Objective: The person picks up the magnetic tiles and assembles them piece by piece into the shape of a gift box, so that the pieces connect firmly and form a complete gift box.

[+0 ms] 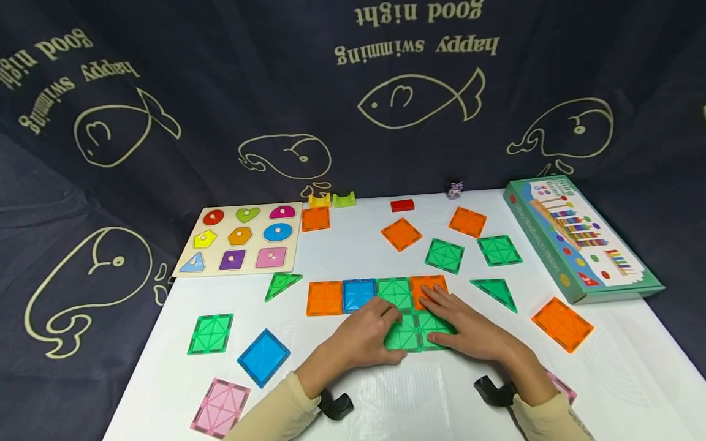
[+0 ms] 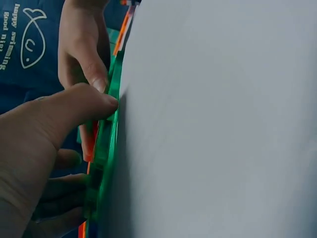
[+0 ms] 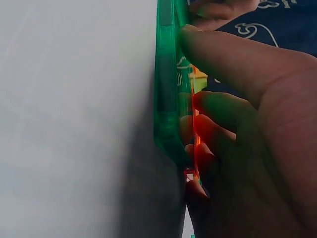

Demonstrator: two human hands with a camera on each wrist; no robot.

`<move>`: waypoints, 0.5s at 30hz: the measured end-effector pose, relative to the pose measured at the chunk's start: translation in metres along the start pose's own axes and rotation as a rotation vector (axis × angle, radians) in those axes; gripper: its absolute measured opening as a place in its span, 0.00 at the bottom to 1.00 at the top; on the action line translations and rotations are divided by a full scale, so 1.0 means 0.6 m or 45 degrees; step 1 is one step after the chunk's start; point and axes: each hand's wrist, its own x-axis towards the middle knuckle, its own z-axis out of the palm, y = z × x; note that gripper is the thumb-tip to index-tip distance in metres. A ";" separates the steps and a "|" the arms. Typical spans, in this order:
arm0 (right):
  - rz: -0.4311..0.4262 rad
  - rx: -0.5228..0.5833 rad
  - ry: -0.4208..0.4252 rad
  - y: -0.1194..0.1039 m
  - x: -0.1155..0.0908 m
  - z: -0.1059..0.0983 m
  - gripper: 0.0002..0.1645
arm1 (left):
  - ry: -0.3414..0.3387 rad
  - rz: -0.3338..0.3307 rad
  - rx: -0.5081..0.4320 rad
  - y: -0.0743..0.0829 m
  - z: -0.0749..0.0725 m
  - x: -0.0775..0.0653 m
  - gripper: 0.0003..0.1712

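Note:
In the head view, a row of square magnetic tiles lies on the white table: an orange tile (image 1: 324,298), a blue tile (image 1: 359,295), a green tile (image 1: 394,291) and another orange tile (image 1: 421,284). Two more green tiles join below the row's right half. My left hand (image 1: 361,335) grips the left one (image 1: 401,335), fingers curled at its far side and thumb at the near edge. My right hand (image 1: 469,324) lies flat, fingers extended over the right-end orange tile. Its thumb (image 3: 223,54) touches the right green tile (image 3: 166,89).
Loose square and triangular tiles surround the row, including a blue tile (image 1: 263,358) and a pink tile (image 1: 220,407). A shape puzzle board (image 1: 250,220) stands back left, a game box (image 1: 584,236) back right. A red block (image 1: 402,206) lies at the back edge.

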 end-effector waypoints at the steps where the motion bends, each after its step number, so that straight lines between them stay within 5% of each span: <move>1: -0.001 -0.003 0.002 0.000 0.000 0.000 0.44 | 0.004 0.000 0.004 0.001 0.001 0.000 0.34; 15: 0.011 -0.016 0.008 -0.001 0.001 0.000 0.44 | 0.030 -0.006 -0.025 -0.002 0.014 -0.005 0.35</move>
